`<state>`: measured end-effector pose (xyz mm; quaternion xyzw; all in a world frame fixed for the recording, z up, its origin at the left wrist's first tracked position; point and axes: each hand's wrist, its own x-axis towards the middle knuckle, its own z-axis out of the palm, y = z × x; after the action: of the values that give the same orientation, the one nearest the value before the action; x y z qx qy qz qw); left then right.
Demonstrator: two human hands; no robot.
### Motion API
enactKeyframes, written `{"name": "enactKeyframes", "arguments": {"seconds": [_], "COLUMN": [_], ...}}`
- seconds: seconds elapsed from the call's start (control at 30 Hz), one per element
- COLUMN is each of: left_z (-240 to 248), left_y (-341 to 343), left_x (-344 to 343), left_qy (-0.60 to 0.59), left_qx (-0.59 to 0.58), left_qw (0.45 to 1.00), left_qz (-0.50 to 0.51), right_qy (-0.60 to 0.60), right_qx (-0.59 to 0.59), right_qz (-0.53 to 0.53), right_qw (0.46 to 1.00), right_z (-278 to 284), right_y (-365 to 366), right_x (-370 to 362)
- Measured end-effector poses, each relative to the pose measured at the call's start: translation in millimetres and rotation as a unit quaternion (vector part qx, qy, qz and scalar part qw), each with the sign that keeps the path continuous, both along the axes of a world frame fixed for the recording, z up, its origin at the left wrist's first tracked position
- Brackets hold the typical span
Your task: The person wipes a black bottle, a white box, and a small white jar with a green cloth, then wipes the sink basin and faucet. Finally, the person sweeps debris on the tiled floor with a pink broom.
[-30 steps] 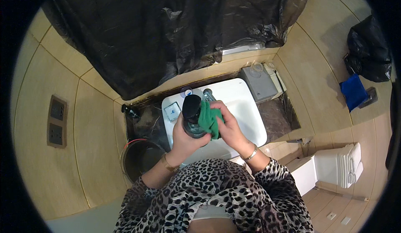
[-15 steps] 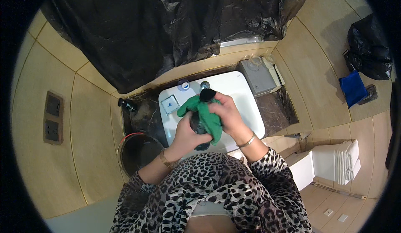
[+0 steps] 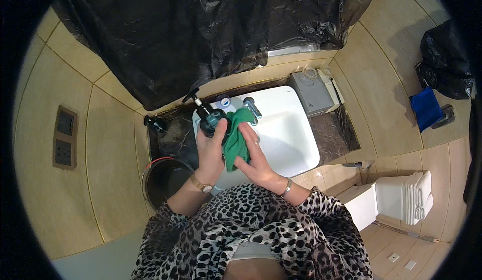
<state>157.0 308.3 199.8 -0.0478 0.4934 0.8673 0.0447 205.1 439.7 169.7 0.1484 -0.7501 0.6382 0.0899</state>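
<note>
Your left hand (image 3: 211, 147) wraps the dark pump bottle (image 3: 210, 120), right hand (image 3: 253, 157) presses the green cloth (image 3: 236, 139) flat against it; a hard wipe risks slipping it into the sink (image 3: 291, 139) below.

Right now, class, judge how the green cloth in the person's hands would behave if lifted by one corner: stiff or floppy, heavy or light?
The green cloth is probably floppy: it folds and bunches under the right hand against the dark pump-top soap bottle held in the left hand. It looks thin, so likely light. It would probably drape rather than hold shape.
</note>
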Motion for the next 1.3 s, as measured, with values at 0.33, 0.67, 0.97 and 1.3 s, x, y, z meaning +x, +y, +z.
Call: {"name": "enactKeyframes", "arguments": {"seconds": [0.33, 0.67, 0.97, 1.3], "left_z": [-1, 33, 2, -9], "left_y": [5, -18, -29, -24], "left_x": [22, -17, -23, -18], "left_qy": [0.189, 0.155, 0.084, 0.0], "left_qx": [-0.119, -0.187, -0.106, -0.054], "left_qw": [0.97, 0.954, 0.991, 0.998], "left_qz": [-0.091, -0.178, -0.02, 0.039], "right_qy": [-0.381, -0.412, -0.07, 0.158], "right_qx": [-0.57, -0.518, 0.186, 0.294], "right_qz": [0.089, 0.14, -0.127, -0.052], "right_qw": [0.722, 0.736, 0.972, 0.941], "right_z": [-18, -24, 6, -6], "right_y": [3, -4, 5, -8], "right_x": [-18, -20, -3, -18]}}
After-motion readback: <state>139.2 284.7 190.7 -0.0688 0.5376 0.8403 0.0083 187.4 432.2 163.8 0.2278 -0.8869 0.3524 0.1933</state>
